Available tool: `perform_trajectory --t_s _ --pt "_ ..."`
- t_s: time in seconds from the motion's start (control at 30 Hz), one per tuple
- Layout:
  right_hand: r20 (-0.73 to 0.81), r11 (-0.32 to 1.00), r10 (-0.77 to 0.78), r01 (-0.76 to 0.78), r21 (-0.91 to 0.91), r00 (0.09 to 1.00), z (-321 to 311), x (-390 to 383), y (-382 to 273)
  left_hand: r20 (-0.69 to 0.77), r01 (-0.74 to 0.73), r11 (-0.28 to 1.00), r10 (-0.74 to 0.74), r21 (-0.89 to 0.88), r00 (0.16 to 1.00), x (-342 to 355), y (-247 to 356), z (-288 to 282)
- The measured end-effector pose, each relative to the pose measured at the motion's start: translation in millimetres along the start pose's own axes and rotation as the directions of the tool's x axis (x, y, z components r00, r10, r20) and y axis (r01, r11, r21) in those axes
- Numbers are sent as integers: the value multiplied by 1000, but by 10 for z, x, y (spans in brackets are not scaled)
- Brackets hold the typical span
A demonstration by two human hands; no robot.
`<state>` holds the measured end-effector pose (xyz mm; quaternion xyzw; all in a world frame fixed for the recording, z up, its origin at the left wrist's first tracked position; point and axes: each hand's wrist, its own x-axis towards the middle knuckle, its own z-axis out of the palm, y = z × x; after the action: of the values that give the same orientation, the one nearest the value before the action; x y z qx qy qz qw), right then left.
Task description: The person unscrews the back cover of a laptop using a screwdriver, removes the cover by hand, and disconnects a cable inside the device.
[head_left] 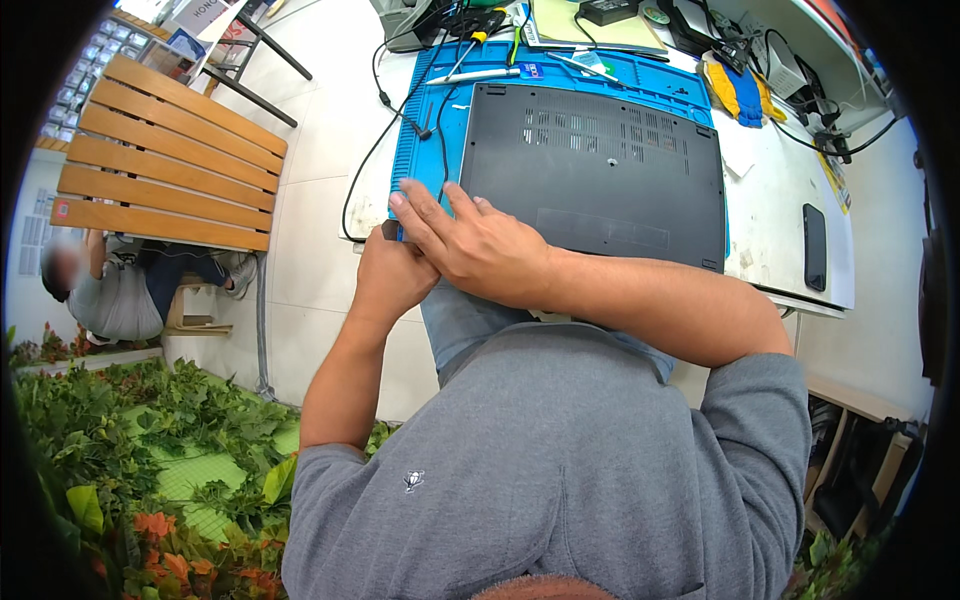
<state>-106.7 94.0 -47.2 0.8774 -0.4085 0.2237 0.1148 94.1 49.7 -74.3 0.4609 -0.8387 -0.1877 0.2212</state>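
Observation:
A dark grey laptop (pixel 590 165) lies bottom side up on a blue work mat (pixel 430 155). At the mat's near left corner, my left hand (pixel 393 268) is closed around something small and dark, mostly hidden by the fingers. My right hand (pixel 480 245) reaches over the left one from the right, fingers outstretched and slightly apart at the mat's edge, left of the laptop. Black cables (pixel 375 135) run down beside the mat. A yellow-handled screwdriver (pixel 479 36) and a white pen-like tool (pixel 470 76) lie above the laptop.
A phone (pixel 814 247), yellow-blue gloves (pixel 740 90) and a black adapter (pixel 607 11) lie on the white desk (pixel 770 180). A slatted wooden table (pixel 170 155) stands left, a seated person (pixel 125 300) beside it. Artificial plants (pixel 90 440) cover the lower left; a shelf (pixel 850 400) stands right.

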Motion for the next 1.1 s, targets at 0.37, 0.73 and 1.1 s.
perform_trajectory --t_s 0.37,0.73,1.1 --pt "-125 987 -138 126 -97 983 188 -161 108 -18 55 962 -62 -267 998 50 121 26" --pt "-109 990 -121 112 -82 987 171 -183 146 88 107 966 -88 -236 992 421 177 -31" --pt "-122 994 -109 106 -28 987 206 -212 179 58 -154 987 157 -54 986 444 306 -206"
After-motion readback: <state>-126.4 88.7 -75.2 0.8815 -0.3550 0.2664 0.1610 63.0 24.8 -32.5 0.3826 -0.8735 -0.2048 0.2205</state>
